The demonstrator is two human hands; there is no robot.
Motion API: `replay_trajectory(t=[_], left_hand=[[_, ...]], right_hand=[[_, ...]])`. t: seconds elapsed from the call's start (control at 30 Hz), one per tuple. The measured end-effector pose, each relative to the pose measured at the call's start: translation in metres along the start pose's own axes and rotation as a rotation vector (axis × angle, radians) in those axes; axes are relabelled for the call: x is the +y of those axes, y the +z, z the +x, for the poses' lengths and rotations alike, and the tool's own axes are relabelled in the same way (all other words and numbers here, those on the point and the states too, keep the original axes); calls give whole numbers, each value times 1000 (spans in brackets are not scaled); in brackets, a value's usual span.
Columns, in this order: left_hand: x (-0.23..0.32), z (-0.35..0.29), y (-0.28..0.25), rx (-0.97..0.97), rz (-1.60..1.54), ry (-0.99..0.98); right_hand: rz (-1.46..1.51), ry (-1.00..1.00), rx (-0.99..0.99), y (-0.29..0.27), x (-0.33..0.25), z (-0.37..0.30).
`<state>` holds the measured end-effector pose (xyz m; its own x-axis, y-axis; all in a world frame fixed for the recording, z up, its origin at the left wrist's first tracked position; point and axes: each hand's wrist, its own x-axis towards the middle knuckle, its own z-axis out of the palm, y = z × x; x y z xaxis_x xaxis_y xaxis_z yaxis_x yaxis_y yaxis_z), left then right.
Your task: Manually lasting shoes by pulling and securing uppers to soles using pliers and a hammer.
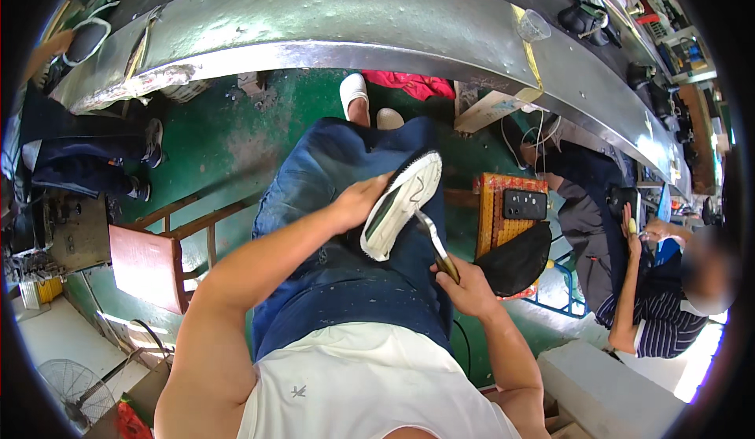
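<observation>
Over my lap, my left hand (360,203) is closed on the side of a shoe (403,203). The shoe's pale underside faces up, with a dark rim round it and a dark squiggly line on it. My right hand (469,288) grips the yellowish-brown handle of a curved metal tool (432,238). The tool's bent silver end reaches to the shoe's right edge. I cannot make out its exact kind or whether its tip touches the shoe.
A long metal bench (330,22) spans the far side, with a clear plastic cup (533,25) on it. At right, a phone (524,205) lies on a woven-topped stool (491,235) beside a black pad (519,262). A co-worker (657,313) sits there. A wooden stool (148,266) stands left.
</observation>
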<state>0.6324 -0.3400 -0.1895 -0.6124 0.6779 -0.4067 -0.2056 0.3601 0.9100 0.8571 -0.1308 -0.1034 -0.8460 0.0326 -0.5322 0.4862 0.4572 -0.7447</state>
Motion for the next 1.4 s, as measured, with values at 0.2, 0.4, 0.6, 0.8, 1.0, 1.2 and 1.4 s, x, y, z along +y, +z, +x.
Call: replay_trajectory(t=[0.2,0.4,0.6,0.8,1.0,1.2,1.4], left_hand=[[-72,-12,29,122,-94,134],[-56,-22,28,227,120,198],[-51,-29,28,147,191,169],[-52,-30,13,66,-276,136],[-43,-13,5,124,-267,157],[-40,-11,10,142,-335,78],[-33,-13,10,206,-252,2]], right_hand=[[-225,-185,-46,-21,-23,12],[-399,-175,-140,-33,-61,33],[-528,75,-481,-63,-103,60],[-473,-50,-293,-30,-72,88],[-37,-84,39,41,-35,87],[-444,-245,-56,-27,-55,98],[-86,7,-221,-32,-64,118]])
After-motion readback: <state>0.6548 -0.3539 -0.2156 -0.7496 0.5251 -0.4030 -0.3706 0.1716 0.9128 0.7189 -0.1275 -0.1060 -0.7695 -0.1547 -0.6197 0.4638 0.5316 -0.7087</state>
